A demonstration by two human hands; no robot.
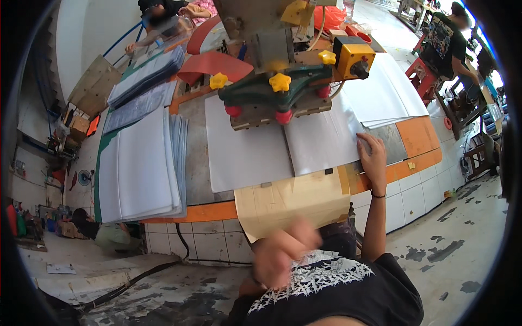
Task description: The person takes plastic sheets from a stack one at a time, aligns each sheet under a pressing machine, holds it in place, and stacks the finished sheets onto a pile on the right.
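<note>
My right hand (373, 158) rests at the right edge of a shiny white sheet (321, 136), fingers slightly bent and apart, fingertips touching its edge. That sheet and a second white sheet (244, 146) to its left lie side by side on the worktable, partly under a press head (283, 95). The head is dark green with yellow star knobs and red feet. Close to my body, over my black shirt, my left hand (285, 252) is smeared by motion; whether it holds anything is hidden. Just beyond it, a tan board (293, 198) hangs over the table's front edge.
Stacks of white sheets (138, 163) and clear plastic sleeves (144, 106) cover the table's left side. More white sheets (383, 89) lie at right. A yellow-black control box (350, 57) juts beside the press. Red strips (215, 68) hang behind it. Other people sit at far left and far right.
</note>
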